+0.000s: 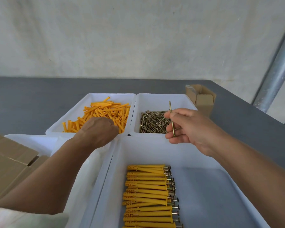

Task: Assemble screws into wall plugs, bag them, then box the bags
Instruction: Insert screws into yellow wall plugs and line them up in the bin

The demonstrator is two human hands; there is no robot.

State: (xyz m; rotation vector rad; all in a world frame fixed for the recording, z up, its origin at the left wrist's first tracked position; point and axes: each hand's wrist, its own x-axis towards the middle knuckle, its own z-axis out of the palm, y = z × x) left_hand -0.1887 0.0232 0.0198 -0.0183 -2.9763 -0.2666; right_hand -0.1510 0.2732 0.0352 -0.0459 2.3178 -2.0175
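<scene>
Stacked at six o'clock in the near tray (pixel 212 195), assembled plugs (pixel 148 195) form a neat row. My right hand (pixel 191 129) pinches one upright screw (pixel 171 116) over the screw tray (pixel 155 99) at one o'clock. My left hand (pixel 97 130) curls into the loose plugs (pixel 109 111) at eleven, its hold hidden. Bagging and boxing look untouched, I judge.

Both bare forearms stretch forward. The left hand (pixel 97 129) is knuckles-up, its fingers curled downward and out of sight, so any grip there cannot be told. The right hand (pixel 191 129), palm turned inward, pinches a screw (pixel 170 106) upright between thumb and fingertips.
</scene>
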